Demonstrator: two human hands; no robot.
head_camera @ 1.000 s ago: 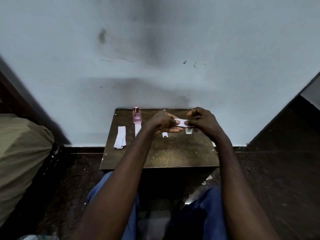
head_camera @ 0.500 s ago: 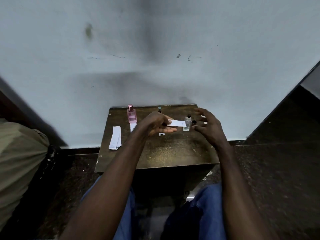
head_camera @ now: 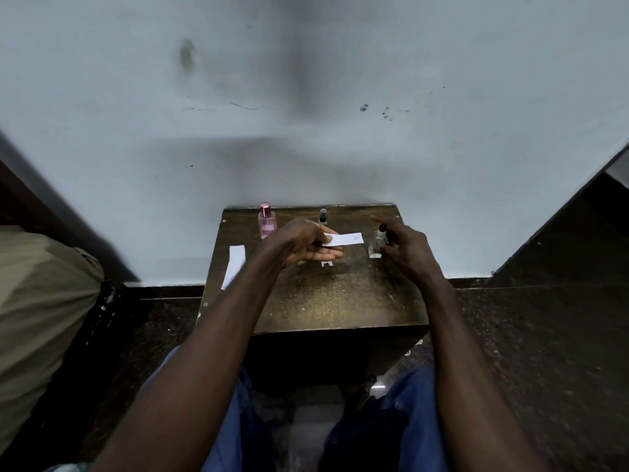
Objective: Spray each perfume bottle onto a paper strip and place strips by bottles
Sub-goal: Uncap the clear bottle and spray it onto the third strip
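The left hand (head_camera: 303, 243) pinches one end of a strip (head_camera: 344, 239) between thumb and fingers. The strip's long axis runs flat toward 3 o'clock, and its free end stops just short of the clear bottle (head_camera: 375, 246). That bottle stands upright on the table (head_camera: 323, 301). The right hand (head_camera: 406, 255) is the nearer one, curled against the bottle's 4 o'clock side. Blur hides whether its fingers actually clamp the glass.

The nozzle probably needs to face 9 o'clock, at the strip end. The wall is close at 12 o'clock and the table's right edge lies near at 3 o'clock, so the free room is toward 6 o'clock. The pink bottle (head_camera: 266, 223) and dark bottle (head_camera: 322, 217) stand at 10 to 11 o'clock, apart.
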